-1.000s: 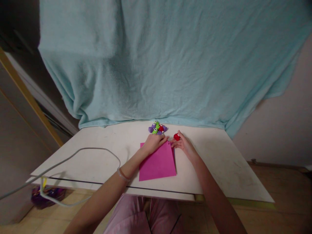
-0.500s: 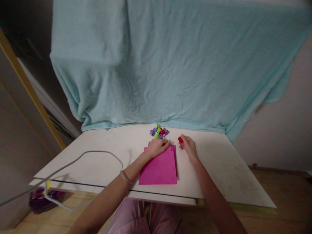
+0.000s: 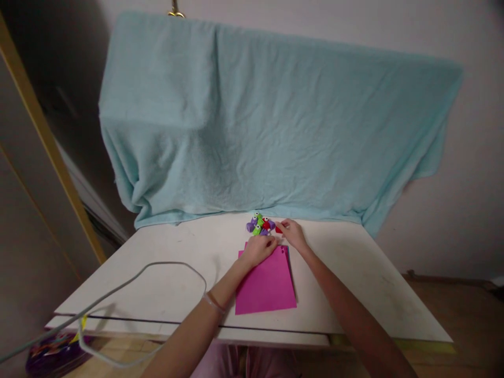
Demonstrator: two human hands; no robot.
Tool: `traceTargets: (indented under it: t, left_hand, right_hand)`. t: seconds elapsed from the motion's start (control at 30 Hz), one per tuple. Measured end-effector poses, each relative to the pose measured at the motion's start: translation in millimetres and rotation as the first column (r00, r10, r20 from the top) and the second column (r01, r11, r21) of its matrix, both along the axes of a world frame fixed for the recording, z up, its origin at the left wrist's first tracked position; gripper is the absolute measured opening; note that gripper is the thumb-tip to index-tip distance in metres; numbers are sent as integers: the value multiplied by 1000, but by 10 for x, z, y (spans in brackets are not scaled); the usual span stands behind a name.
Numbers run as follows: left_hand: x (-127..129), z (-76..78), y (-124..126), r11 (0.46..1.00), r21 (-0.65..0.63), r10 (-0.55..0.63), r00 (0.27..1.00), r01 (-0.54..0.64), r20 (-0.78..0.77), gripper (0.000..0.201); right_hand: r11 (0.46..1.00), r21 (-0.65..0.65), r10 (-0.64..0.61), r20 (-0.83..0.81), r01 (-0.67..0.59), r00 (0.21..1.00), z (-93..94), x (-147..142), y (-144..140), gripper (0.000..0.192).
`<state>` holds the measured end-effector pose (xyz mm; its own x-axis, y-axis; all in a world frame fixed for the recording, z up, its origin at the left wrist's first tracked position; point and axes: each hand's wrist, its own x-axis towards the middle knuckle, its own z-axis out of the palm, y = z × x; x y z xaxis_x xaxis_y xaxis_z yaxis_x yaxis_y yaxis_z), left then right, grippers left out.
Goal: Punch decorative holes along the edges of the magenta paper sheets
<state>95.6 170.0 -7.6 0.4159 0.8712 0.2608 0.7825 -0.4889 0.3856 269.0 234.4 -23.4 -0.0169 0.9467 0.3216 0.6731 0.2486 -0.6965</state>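
Head view: red piece [image 3: 279,229] (partly hidden) pinched in right hand [image 3: 293,234].

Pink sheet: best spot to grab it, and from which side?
I'd take the pink sheet by its near right corner, coming in low from the right. It lies flat, so pinching an edge suits it better than grasping its face. That corner is uncovered, while the left hand lies over the far edge.
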Motion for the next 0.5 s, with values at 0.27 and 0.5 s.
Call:
traceTargets:
  t: [0.27, 0.5]
  left_hand:
    - [41, -21, -23, 997, -16, -69, 997, 70, 32, 46]
    - [50, -37, -11, 985, 75, -161, 984, 155, 74, 38]
  right_hand:
    - [903, 98, 369, 321, -418, 872, 361, -301, -31, 23]
    - [903, -58, 376, 585, -425, 718, 488, -691, 51, 27]
